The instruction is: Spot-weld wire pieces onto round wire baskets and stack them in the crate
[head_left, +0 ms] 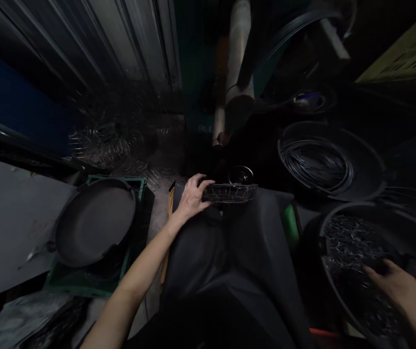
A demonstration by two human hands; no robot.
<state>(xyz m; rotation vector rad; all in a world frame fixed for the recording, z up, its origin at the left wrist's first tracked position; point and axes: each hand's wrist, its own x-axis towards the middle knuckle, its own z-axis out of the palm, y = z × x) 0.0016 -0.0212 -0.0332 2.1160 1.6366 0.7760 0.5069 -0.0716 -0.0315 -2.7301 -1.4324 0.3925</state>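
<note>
My left hand (pixel 193 196) grips the left end of a small wire basket (pixel 229 193), its thumb and fingers around the rim. The basket lies above my knees, which a dark apron (pixel 225 252) covers. Just behind it is a round metal ring (pixel 240 174). At the far right my right hand (pixel 404 291) reaches into a black tub (pixel 342 295) that holds many small bent metal wire pieces (pixel 353 237). Its fingertips are dark and blurred among the pieces, so whether they hold one is hidden.
A black round tub (pixel 97 223) stands on a green crate (pixel 73 281) at left. Coiled wire (pixel 316 167) fills another tub at upper right. Pipes (pixel 238 53) rise ahead. Loose wire parts (pixel 100 145) lie behind, beside a grey panel (pixel 7 223).
</note>
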